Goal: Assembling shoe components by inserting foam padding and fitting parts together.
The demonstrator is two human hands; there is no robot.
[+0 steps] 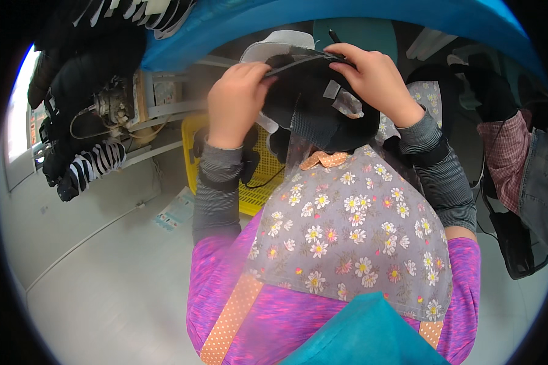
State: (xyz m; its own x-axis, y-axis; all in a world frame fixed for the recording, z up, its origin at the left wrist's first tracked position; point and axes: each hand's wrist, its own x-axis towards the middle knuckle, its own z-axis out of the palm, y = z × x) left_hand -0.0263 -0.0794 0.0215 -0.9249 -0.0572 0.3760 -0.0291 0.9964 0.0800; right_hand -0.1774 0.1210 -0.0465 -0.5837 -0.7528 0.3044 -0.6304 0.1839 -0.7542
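Note:
A black fabric cap [310,103] is raised above my lap, its open inside partly toward me. My left hand [236,103] pinches the left end of its edge, thumb and fingers closed on the cloth. The right end of that same edge is gripped by my right hand [380,79]. A slim black tool [333,36], perhaps a pen or snips, sticks up by my right fingers; its lower part is hidden. Behind the cap shows a curved pale grey brim-like piece [277,45]. A small grey label [332,89] and a shiny clear patch [349,104] sit on the black cloth.
A yellow plastic basket [192,158] stands left of my lap. Black and white cap pieces [97,161] hang in stacks at the left, near a metal machine part [112,106]. Blue cloth [243,30] spans the far side. Another person's plaid sleeve [505,152] is at the right.

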